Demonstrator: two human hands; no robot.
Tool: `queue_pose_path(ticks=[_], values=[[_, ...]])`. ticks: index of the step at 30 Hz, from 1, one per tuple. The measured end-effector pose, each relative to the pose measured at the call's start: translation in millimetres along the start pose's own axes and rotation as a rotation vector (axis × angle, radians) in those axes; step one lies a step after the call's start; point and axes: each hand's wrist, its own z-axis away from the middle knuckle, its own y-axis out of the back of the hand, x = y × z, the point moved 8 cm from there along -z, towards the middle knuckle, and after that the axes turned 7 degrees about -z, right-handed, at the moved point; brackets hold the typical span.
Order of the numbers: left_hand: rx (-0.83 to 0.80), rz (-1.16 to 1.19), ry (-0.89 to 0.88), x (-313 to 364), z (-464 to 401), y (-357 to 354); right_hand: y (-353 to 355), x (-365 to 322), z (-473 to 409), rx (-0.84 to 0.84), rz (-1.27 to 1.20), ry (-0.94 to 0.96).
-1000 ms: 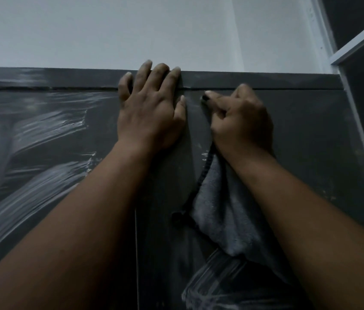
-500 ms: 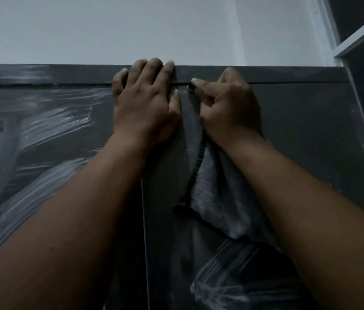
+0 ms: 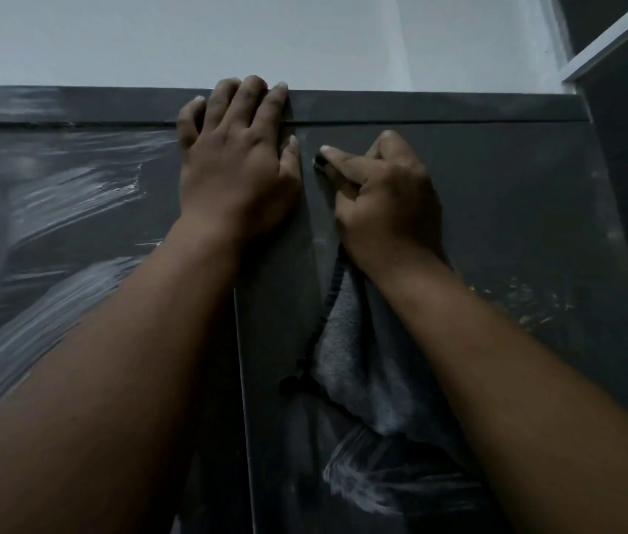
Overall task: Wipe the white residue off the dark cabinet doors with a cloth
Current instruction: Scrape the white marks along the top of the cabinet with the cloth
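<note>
Head view, the only one, looking up at the doors. The seam (image 3: 241, 341) between the two doors is the landmark here. Left hand (image 3: 235, 163) lies flat just left of the seam's top end, fingers straight and spread, tips reaching over the gap onto the top strip (image 3: 439, 106), holding nothing. Right hand (image 3: 385, 190) sits just right of the seam, near the top of the right door (image 3: 516, 225), fingers curled tight round the cloth (image 3: 358, 364). A pinched bit of cloth pokes out at the fingertips and meets the panel; the rest hangs down below the wrist, grey, with a dark hem.

How far along? By my reading, part way at best. Right of the seam the upper panel looks mostly dark and clean, with faint specks far right and a white smear (image 3: 374, 483) low down, below the hanging cloth. Left of the seam the left door (image 3: 73, 233) carries broad white streaks (image 3: 85, 190) across much of what shows, and the strip above it is smudged too. So the left door looks like the bulk of the work remaining.

Hard to make out: both forearms cover the lower middle of the doors, so residue there cannot be judged. The light is dim. The doors run off the frame left and below. Whether the cloth presses hard or only touches, I cannot tell.
</note>
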Motion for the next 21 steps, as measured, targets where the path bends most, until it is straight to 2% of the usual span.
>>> queue_pose_path(ticks=[7,9,13,15,19,21], values=[[0.018,0.003,-0.014,-0.5,1.3,-0.1,47.4,66.6,-11.9,0.255,0.088,-0.339],[0.015,0.001,-0.01,0.5,1.1,-0.8,41.1,59.9,-11.1,0.25,0.064,-0.342],[0.012,0.014,-0.01,0.5,1.2,-0.3,28.5,35.9,15.0,0.134,0.017,-0.164],[0.018,0.028,-0.016,0.1,0.2,1.3,35.2,40.9,25.0,0.109,0.026,-0.14],[0.025,0.031,-0.033,-2.9,-2.9,4.5,54.2,69.2,11.3,0.215,0.044,-0.333],[0.021,0.051,-0.038,-3.6,-3.2,5.4,48.7,67.7,3.2,0.216,0.03,-0.387]])
